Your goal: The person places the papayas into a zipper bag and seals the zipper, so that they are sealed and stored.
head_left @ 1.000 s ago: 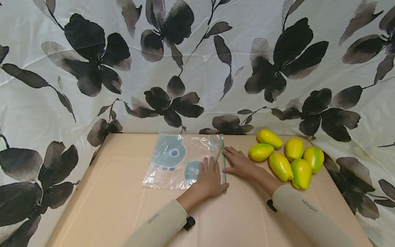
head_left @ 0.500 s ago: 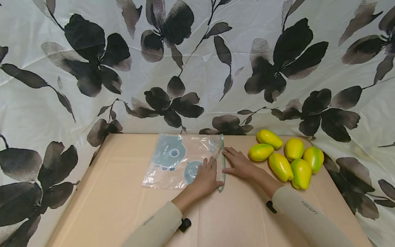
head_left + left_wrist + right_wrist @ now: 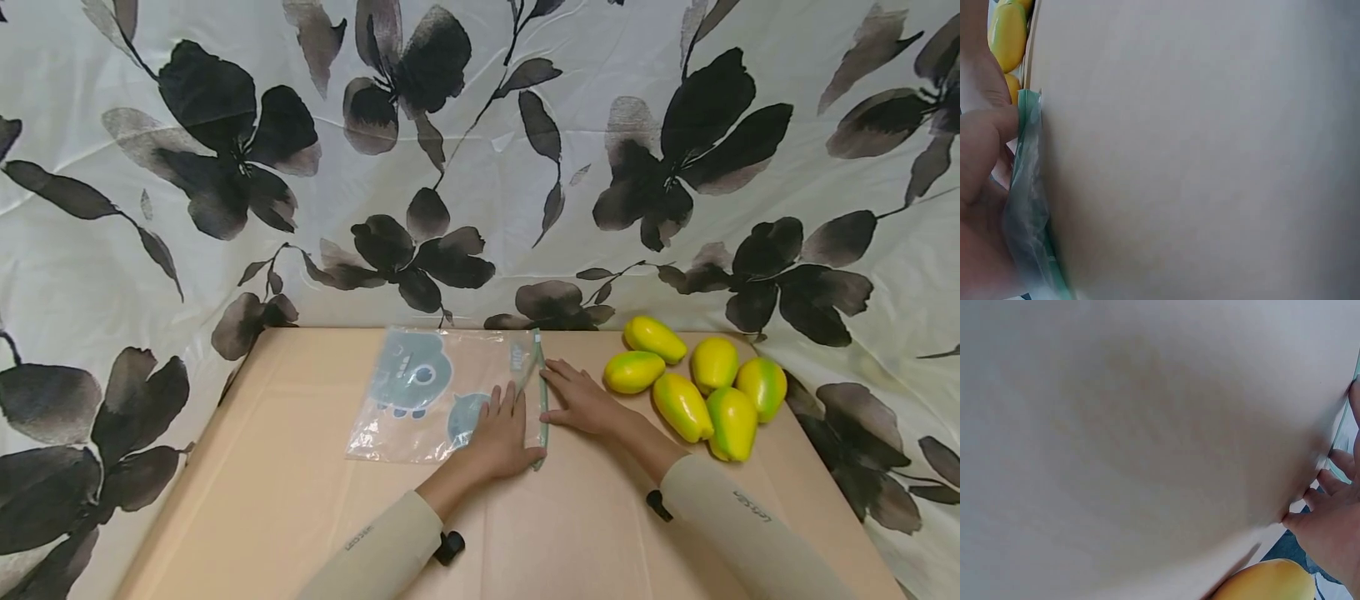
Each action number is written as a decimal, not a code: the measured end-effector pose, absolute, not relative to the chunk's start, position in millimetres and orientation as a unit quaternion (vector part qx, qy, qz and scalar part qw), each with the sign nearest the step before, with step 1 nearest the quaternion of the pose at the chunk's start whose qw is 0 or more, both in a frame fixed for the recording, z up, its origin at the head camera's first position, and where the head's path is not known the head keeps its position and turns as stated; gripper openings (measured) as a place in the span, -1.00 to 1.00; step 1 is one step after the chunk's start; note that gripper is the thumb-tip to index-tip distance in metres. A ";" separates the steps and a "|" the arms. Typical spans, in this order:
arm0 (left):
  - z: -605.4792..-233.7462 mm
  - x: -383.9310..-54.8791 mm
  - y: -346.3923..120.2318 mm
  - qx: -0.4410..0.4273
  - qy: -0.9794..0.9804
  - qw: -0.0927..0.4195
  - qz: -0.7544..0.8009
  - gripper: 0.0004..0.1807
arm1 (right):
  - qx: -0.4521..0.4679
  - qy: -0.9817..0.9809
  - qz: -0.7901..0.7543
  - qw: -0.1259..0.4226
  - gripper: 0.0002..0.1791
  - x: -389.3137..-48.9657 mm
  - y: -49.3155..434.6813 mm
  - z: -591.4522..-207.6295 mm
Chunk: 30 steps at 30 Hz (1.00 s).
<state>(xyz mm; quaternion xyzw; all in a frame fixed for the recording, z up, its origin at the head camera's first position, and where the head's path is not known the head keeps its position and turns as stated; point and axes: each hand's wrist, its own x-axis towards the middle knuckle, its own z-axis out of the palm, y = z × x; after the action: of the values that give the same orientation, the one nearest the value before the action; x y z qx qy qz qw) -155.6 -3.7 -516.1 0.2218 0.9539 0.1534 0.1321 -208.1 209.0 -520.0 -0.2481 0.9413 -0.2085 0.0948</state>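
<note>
A clear zip bag [image 3: 420,425] with blue cartoon prints lies flat on the table, its green zip edge [image 3: 541,367] facing right. My left hand [image 3: 504,437] rests on the bag near that edge, fingers extended and thumb out to the right. In the left wrist view the thumb [image 3: 1004,122] touches the green strip [image 3: 1027,103], which stands slightly raised. From the other side, my right hand [image 3: 583,400] touches the zip edge with its fingertips, fingers spread and fairly straight. The right wrist view catches these fingers [image 3: 1329,481] at its right border.
Several yellow-green mangoes [image 3: 682,406] lie in a group to the right, just beyond my right forearm. The table [image 3: 285,483] is light tan. Behind it hangs a white cloth [image 3: 510,200] with dark flowers. Each wrist wears a small black device [image 3: 450,547].
My left hand has shifted slightly left and its thumb has moved along the lower part of the zip edge. That lower edge has moved a little left. My right hand has stayed in place.
</note>
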 end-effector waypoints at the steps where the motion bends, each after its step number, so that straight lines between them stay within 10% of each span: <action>1: -516.5 -155.3 -4.1 0.223 0.954 0.137 0.143 0.12 | -0.248 0.941 -0.209 0.094 -0.03 -208.0 209.1 -520.3; 30: -514.5 -151.8 -8.1 0.178 0.952 0.062 0.241 0.36 | -0.239 0.944 -0.212 0.087 -0.03 -203.6 208.3 -521.7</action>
<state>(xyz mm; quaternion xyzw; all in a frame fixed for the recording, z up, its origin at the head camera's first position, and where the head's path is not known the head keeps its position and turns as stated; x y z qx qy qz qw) -151.8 -8.1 -514.5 0.1784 0.9519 0.2413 0.0621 -203.6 208.3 -521.7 -0.2394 0.9436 -0.2115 0.0874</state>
